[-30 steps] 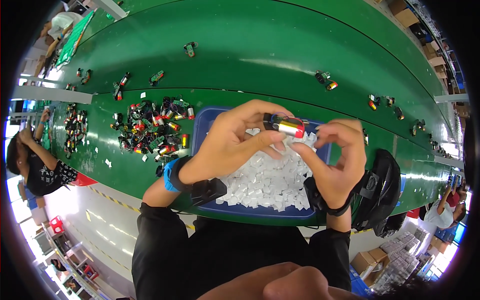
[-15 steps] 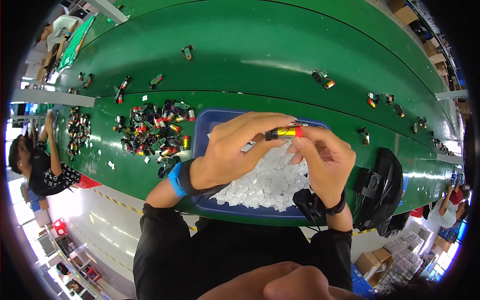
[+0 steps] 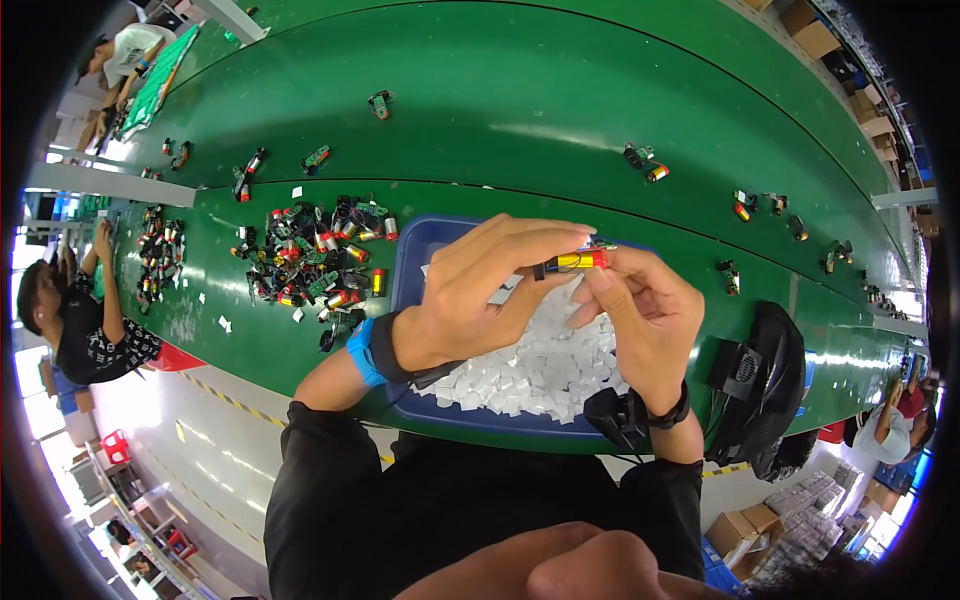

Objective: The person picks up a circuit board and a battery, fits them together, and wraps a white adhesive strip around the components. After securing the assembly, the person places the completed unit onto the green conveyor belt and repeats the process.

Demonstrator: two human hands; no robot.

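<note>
Head view: both your hands, left (image 3: 480, 295) and right (image 3: 640, 320), pinched the yellow battery (image 3: 572, 262) over the blue tray (image 3: 420, 250); you seemed mid-fitting, and steady fingertip alignment was needed next.

Small yellow-red cylindrical cell (image 3: 572, 262), dark end cap, lying horizontal, held above blue tray of white squares.

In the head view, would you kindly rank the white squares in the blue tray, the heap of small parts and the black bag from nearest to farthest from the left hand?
From the left hand:
1. White squares, just beneath it, inside the blue tray.
2. Heap of small parts, to its left on the green belt.
3. Black bag, far right, beyond the right hand.
</note>
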